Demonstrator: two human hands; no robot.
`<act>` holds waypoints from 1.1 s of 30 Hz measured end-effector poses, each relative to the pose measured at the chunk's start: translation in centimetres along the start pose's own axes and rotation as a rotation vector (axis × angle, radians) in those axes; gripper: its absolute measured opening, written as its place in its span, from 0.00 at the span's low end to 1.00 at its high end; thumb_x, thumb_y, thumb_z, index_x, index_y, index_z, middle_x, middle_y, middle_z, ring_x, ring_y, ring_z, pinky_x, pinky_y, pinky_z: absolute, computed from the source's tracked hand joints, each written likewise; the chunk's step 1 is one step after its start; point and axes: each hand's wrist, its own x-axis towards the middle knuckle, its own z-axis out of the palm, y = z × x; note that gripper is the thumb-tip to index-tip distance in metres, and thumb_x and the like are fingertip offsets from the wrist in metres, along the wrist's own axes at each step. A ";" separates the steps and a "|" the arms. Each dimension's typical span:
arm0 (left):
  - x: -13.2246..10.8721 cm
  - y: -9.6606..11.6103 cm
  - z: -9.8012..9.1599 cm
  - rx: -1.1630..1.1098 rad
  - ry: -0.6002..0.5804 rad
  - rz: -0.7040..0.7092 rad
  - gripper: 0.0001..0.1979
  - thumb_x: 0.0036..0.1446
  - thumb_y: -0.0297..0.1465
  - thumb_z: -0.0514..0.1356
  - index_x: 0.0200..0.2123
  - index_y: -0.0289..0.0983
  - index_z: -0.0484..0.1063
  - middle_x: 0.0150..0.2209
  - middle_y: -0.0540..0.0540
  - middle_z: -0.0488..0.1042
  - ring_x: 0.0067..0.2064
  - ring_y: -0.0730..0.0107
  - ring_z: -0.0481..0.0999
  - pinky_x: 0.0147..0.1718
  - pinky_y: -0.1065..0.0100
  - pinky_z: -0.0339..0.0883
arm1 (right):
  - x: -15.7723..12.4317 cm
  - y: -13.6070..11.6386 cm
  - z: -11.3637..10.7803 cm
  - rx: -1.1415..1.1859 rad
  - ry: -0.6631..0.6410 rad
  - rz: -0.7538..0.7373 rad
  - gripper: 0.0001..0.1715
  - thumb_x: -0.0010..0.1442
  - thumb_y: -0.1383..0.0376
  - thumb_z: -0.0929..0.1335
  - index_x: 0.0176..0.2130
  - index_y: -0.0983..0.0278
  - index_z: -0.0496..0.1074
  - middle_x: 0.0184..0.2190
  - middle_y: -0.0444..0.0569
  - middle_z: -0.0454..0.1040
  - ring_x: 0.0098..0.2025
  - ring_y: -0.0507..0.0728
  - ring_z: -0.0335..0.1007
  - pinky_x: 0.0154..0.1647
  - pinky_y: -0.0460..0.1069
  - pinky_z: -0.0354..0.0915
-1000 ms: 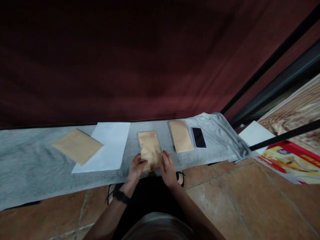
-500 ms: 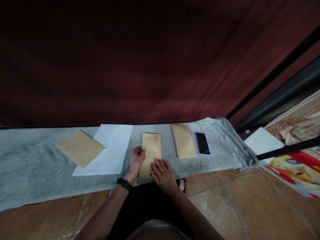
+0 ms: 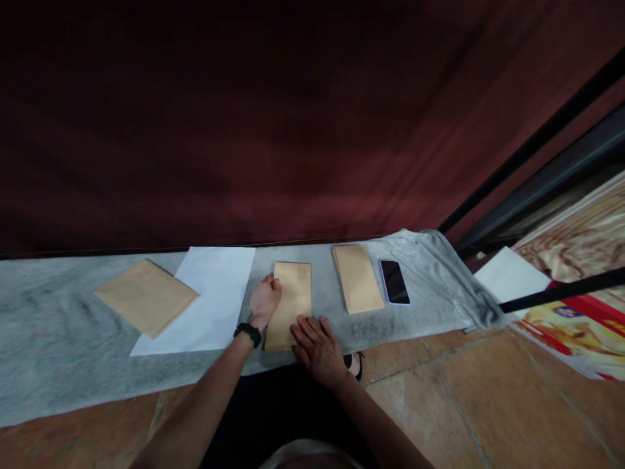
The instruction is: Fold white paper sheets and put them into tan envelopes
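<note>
A brown paper envelope [image 3: 293,303] with small red print near its top right lies lengthwise in front of me on a grey cloth. My left hand [image 3: 265,301], with a black band on the wrist, is closed at the envelope's upper left edge, fingertips pinched there. Flat over the lower right part of the same envelope rests my right hand [image 3: 317,345], its fingers stretched out and a little spread.
On the left, a stack of brown envelopes [image 3: 146,296] overlaps white paper [image 3: 219,293]. More envelopes [image 3: 359,277] and a phone [image 3: 395,281] lie to the right on the grey cloth [image 3: 439,293]. A dark red curtain [image 3: 293,163] hangs behind; black bars [image 3: 537,146] stand right.
My left hand has moved up along the envelope's left edge, its fingers now nearer the top corner. The right hand stays on the lower part. The view has shifted slightly.
</note>
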 end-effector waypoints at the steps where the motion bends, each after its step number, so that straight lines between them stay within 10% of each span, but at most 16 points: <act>1: -0.5 0.0 0.0 0.032 0.036 0.027 0.14 0.62 0.35 0.55 0.46 0.34 0.75 0.39 0.34 0.80 0.45 0.49 0.80 0.43 0.56 0.70 | 0.0 0.0 -0.1 0.006 -0.001 0.002 0.29 0.73 0.54 0.63 0.69 0.54 0.57 0.68 0.46 0.62 0.68 0.58 0.60 0.72 0.61 0.47; 5: -1.6 0.2 0.5 0.175 0.157 0.498 0.23 0.66 0.35 0.51 0.61 0.33 0.66 0.60 0.32 0.71 0.64 0.51 0.68 0.61 0.51 0.63 | 0.1 -0.1 -0.2 0.029 -0.004 0.017 0.29 0.72 0.54 0.63 0.69 0.53 0.58 0.68 0.46 0.63 0.67 0.58 0.60 0.72 0.61 0.47; 10: 0.0 0.9 2.6 0.335 -0.103 0.922 0.27 0.69 0.38 0.47 0.68 0.36 0.59 0.69 0.41 0.62 0.72 0.59 0.55 0.70 0.53 0.49 | 0.2 0.1 -0.4 0.062 -0.011 0.017 0.27 0.73 0.54 0.63 0.68 0.52 0.60 0.67 0.44 0.64 0.67 0.58 0.61 0.73 0.61 0.47; 20: 0.2 -0.2 3.3 0.338 -0.287 1.035 0.29 0.70 0.40 0.47 0.70 0.38 0.56 0.71 0.42 0.57 0.72 0.65 0.53 0.71 0.56 0.44 | 0.1 0.2 -0.8 0.134 -0.013 0.036 0.22 0.72 0.58 0.63 0.63 0.54 0.67 0.63 0.45 0.70 0.65 0.56 0.64 0.73 0.60 0.48; 33: -7.8 -5.4 0.1 0.364 -0.327 1.131 0.30 0.71 0.41 0.46 0.72 0.39 0.49 0.71 0.42 0.56 0.71 0.65 0.56 0.70 0.58 0.50 | 0.6 1.3 0.4 0.359 0.216 0.237 0.20 0.71 0.66 0.58 0.48 0.60 0.76 0.48 0.49 0.80 0.53 0.56 0.74 0.59 0.53 0.67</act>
